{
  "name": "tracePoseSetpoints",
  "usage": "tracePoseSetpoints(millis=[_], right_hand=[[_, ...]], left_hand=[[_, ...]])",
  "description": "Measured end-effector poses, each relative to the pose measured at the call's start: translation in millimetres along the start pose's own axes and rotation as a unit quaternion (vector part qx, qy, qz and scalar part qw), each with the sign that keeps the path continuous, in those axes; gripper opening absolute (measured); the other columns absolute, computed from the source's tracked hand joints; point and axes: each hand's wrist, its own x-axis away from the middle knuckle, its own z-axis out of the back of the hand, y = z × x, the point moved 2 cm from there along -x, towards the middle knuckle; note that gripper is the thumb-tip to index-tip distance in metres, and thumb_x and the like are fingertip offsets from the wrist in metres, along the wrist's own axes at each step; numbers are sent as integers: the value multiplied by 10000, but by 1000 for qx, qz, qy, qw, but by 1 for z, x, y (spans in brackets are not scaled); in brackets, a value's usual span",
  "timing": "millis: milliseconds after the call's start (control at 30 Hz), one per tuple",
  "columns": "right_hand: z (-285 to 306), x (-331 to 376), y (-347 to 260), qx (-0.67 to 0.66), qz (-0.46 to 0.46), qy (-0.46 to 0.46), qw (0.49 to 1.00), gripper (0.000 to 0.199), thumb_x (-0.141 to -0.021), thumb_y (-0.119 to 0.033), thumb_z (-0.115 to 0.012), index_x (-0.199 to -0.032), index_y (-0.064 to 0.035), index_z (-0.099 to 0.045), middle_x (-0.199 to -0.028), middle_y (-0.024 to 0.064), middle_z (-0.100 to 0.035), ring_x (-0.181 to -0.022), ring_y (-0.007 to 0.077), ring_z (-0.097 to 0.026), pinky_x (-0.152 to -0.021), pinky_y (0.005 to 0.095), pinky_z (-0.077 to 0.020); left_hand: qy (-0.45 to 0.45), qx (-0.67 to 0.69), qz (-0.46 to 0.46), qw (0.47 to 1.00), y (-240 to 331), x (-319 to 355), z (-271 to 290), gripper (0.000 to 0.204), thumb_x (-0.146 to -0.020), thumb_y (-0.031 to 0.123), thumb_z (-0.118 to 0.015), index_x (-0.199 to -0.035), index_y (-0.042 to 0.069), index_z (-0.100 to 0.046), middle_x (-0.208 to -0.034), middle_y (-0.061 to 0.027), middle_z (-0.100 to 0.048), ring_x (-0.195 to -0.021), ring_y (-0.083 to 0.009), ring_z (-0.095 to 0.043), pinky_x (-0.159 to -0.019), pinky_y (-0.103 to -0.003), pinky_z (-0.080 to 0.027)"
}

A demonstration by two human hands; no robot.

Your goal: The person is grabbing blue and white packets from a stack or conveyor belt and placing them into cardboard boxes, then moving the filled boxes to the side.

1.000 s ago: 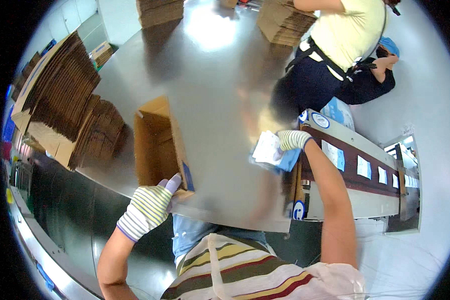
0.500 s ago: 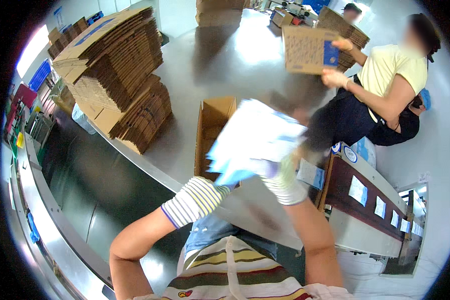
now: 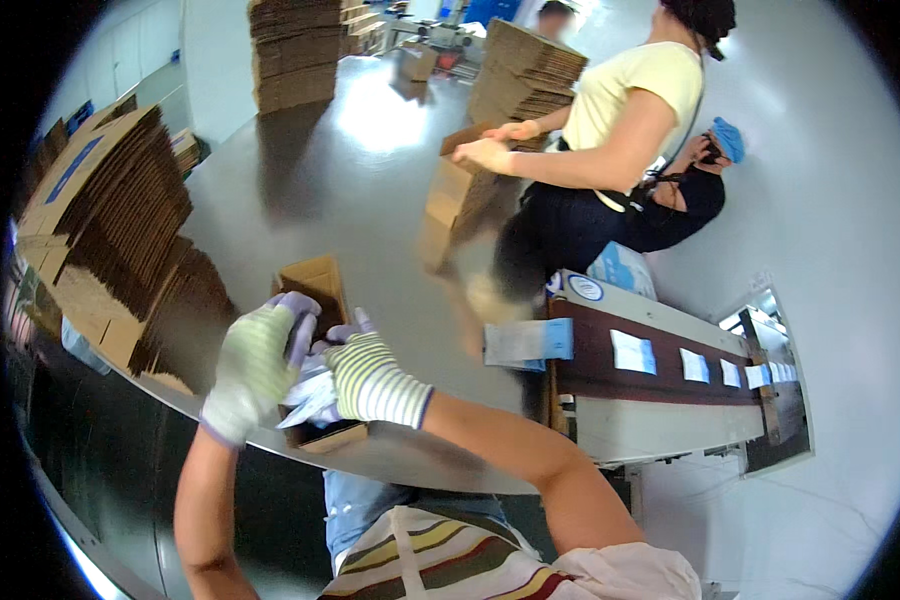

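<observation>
An open brown carton (image 3: 315, 274) stands at the metal table's front edge. Inside its mouth sits a bunch of white-and-blue packets (image 3: 315, 396), partly covered by my gloves. My left hand (image 3: 255, 370), in a striped knit glove, is closed on the packets from the left, its fingers bent over the carton. From the right my right hand (image 3: 378, 382), gloved alike, grips the same bunch, with one finger sticking up. How deep the packets sit is hidden by my hands.
A conveyor (image 3: 670, 395) at right carries several packets in a row, with a small pile (image 3: 520, 342) at its near end. Flattened cartons (image 3: 110, 215) are stacked high at left. Across the table, a person in yellow (image 3: 635, 100) has both hands at another carton (image 3: 450, 190).
The packets in my hands have moved down and left into the carton. More packets now lie at the conveyor's end. The other person's flat carton is now opened out. My view has turned right.
</observation>
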Motion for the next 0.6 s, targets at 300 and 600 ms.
tracePoseSetpoints(millis=[300,600], right_hand=[[34,80,-26,-154,77,57,983,981,-681,-611,-634,-1317,72,-331,-1375,297,-303,-1312,406,-262,-1103,484,-156],[-15,67,-20,-99,85,154,979,984,-723,-477,-643,-1392,63,-163,-1429,268,-224,-1362,386,-143,-1112,493,-115]], left_hand=[[-523,-148,56,838,-105,3,-115,472,-697,483,-634,-1013,134,-662,-973,-168,-648,-934,-337,-607,-815,-391,-470],[-444,-84,-74,889,-82,28,-91,372,-828,366,-541,-931,25,-646,-919,-163,-643,-845,-307,-616,-773,-355,-487]])
